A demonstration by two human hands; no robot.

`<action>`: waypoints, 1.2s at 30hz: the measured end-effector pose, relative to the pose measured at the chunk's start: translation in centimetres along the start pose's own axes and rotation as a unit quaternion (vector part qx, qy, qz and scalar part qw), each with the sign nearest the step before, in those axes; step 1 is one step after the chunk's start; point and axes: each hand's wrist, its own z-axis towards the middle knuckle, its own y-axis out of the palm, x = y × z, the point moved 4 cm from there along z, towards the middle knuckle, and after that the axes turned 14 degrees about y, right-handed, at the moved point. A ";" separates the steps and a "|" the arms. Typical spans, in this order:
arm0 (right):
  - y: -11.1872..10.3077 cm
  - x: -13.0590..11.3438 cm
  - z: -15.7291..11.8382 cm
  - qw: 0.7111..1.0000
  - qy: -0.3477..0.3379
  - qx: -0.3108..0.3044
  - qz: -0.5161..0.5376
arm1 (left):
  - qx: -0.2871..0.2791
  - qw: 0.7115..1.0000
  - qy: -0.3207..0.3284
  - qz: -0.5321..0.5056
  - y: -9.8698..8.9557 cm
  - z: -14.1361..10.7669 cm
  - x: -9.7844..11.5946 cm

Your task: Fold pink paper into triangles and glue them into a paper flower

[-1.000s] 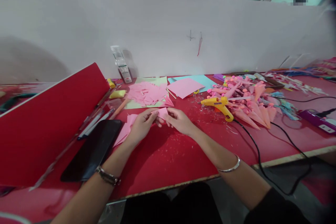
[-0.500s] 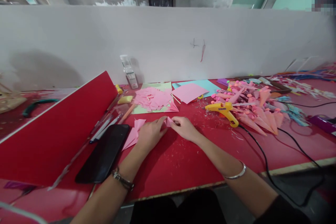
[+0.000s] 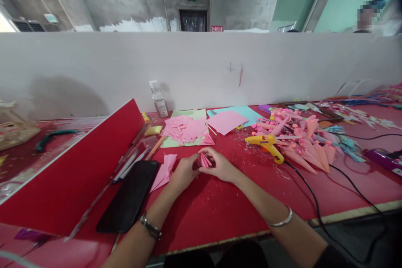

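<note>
Delicately, a small pleated pink paper is held between both hands over the red tabletop, its folds fanning toward the right palm. The left hand grips the near end in its fingertips; the right hand curls thumb and fingers about the folds, seemingly to keep them from springing apart. Beyond, pink paper pieces lie heaped on a pale green sheet, likely for easy reach. A yellow glue gun rests beside pink paper cones.
</note>
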 end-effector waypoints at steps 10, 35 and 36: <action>0.1 0.0 0.3 0.990 0.022 -0.049 0.127 | 0.021 0.989 -0.044 -0.137 0.7 -0.4 -0.8; 0.1 0.7 0.7 0.987 0.078 -0.057 0.131 | 0.013 0.976 -0.070 -0.207 0.7 -0.3 -0.4; 0.2 0.7 0.7 0.986 0.077 -0.062 0.136 | 0.018 0.973 -0.070 -0.217 0.6 -0.3 -0.5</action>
